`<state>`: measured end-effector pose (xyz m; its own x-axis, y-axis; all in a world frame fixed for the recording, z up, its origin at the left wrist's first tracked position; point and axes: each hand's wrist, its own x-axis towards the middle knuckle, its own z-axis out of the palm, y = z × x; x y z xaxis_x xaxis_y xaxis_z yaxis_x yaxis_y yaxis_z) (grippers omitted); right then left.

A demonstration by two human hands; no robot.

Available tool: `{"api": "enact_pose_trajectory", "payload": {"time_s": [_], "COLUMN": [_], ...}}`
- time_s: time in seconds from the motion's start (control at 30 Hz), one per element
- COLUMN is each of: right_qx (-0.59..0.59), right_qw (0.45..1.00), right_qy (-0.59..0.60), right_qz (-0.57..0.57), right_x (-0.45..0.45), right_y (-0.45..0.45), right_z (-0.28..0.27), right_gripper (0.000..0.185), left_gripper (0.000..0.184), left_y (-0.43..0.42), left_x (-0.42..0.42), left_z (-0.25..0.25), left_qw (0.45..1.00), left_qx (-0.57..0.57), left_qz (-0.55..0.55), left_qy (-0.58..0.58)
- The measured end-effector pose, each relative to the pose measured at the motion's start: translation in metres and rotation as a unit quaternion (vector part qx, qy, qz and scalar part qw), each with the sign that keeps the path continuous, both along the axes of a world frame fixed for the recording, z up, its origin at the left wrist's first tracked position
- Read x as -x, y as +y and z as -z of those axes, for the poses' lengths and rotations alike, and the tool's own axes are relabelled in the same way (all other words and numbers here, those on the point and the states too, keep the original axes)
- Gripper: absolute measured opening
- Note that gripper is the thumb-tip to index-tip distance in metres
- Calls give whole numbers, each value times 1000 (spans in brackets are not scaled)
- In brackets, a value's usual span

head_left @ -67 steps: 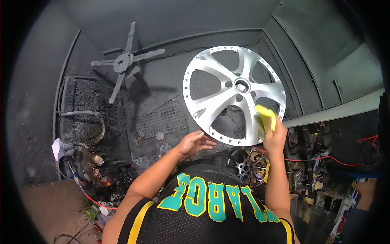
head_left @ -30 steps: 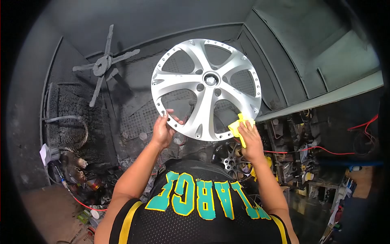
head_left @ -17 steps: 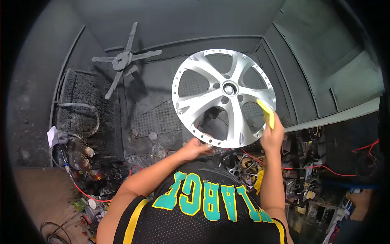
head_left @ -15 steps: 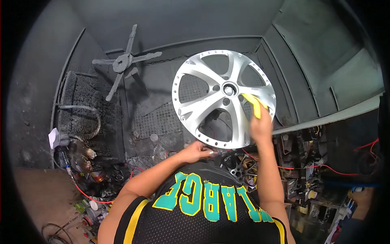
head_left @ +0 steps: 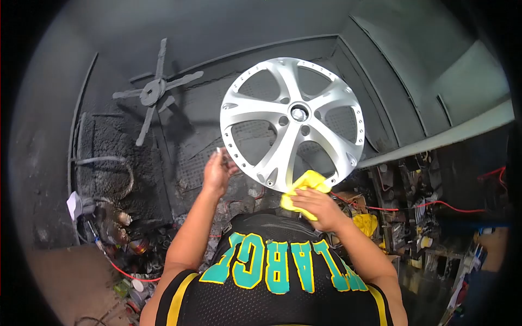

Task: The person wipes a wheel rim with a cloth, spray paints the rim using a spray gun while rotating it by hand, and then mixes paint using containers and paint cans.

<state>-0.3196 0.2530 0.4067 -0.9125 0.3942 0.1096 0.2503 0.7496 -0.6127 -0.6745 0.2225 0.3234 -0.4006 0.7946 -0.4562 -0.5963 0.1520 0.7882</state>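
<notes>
Booth [head_left: 217, 32]: I see dark grey walls and floor surrounding the work.
Jersey [head_left: 255, 304]: black, with green-and-yellow letters, at the bottom of my view.
Wheel [head_left: 284, 155]: silver, five-spoked, in front of the jersey, its open face toward my camera.
Stand [head_left: 152, 93]: grey, crusted, its arms radiating from a hub, to the left of the wheel and apart from it.
Right hand [head_left: 322, 209]: spread flat over the cloth, pressing it against the wheel's lower rim.
Left hand [head_left: 216, 176]: half open, fingers at the wheel's lower left rim; I cannot tell whether they touch.
Cloth [head_left: 312, 178]: yellow, crumpled, under the right hand.
</notes>
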Motion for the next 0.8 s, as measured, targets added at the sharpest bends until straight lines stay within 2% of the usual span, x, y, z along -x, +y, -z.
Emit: {"api": "enact_pose_trajectory", "payload": {"time_s": [0.07, 0.17, 0.2, 0.23, 0.3, 0.33, 0.37, 0.43, 0.47, 0.5, 0.57, 0.63, 0.7, 0.77, 0.8], "right_qx": [13, 18, 69, 33, -2, -55, -45, 1, 88, 148, 144, 44, 48, 105, -42], "right_qw": [993, 943, 905, 885, 870, 882, 881, 877, 847, 813, 768, 799, 845, 888, 920], "right_qy": [11, 90, 142, 171, 167, 118, 126, 113, 181, 190, 246, 289, 203, 103, 86], "right_qz": [115, 320, 396, 431, 464, 453, 454, 466, 493, 530, 574, 526, 492, 436, 380], "right_x": [-39, -75, -78, -76, -54, -43, -38, -37, -37, -42, -35, -30, -1, 38, 59], "right_y": [0, 21, 31, 43, 28, 12, -3, -24, -25, -19, 6, 43, 71, 93, 95], "right_z": [-3, 7, 7, 14, 24, 30, 26, 13, 3, -9, -44, -42, -49, -25, -5], "right_gripper": [41, 27, 26, 33, 40, 44, 40, 36, 31, 30, 29, 30, 30, 32, 34], "left_gripper": [43, 52, 52, 52, 50, 49, 49, 50, 51, 52, 53, 53, 51, 46, 45], "left_y": [13, 24, 29, 32, 29, 22, 12, 4, 0, -5, -11, -20, -33, -43, -47], "left_x": [5, 14, 7, -1, -13, -26, -30, -48, -55, -62, -75, -91, -102, -110, -111], "left_z": [-17, -24, -31, -35, -31, -32, -29, -33, -31, -28, -18, -26, -21, -23, -18], "left_qw": [1000, 998, 998, 999, 998, 1000, 998, 999, 999, 998, 997, 995, 991, 989, 977], "left_qx": [-24, -32, -33, -35, -48, -21, -4, -28, -33, -36, -48, -52, -55, -52, -66], "left_qz": [13, 51, 42, 33, 45, 22, 57, 10, 11, 12, 13, 55, 108, 111, 162], "left_qy": [2, -11, -14, -18, -18, 0, 12, -34, -41, -48, -63, -61, -65, -88, -123]}}
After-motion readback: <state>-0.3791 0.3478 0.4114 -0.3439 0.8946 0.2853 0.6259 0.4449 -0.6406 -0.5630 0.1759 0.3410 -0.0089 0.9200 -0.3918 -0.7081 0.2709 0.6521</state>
